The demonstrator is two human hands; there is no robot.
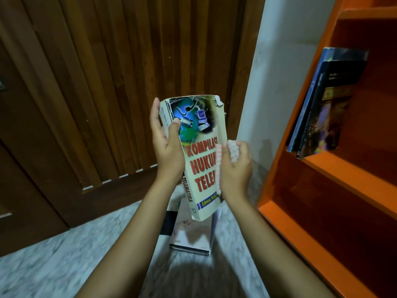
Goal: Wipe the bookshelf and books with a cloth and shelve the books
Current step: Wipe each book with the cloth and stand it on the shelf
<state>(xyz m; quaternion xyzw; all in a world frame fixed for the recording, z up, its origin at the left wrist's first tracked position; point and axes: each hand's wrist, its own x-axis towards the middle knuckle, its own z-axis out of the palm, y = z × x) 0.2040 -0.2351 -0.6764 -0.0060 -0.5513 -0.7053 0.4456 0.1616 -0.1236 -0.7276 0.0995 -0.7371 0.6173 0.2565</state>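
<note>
A thick cream book (198,151) with red title letters and a globe picture is upright in front of me. My left hand (166,145) grips its spine side, thumb on the cover. My right hand (235,168) holds a white cloth with pink stripes (233,150) pressed against the book's right edge. The orange bookshelf (335,168) stands at the right. Two dark books (326,108) lean on its middle shelf.
A small stack of books (191,233) lies on the pale marbled floor (64,254) below my hands. A dark wooden slatted door (107,82) fills the left and back. A white wall strip (279,72) separates it from the shelf.
</note>
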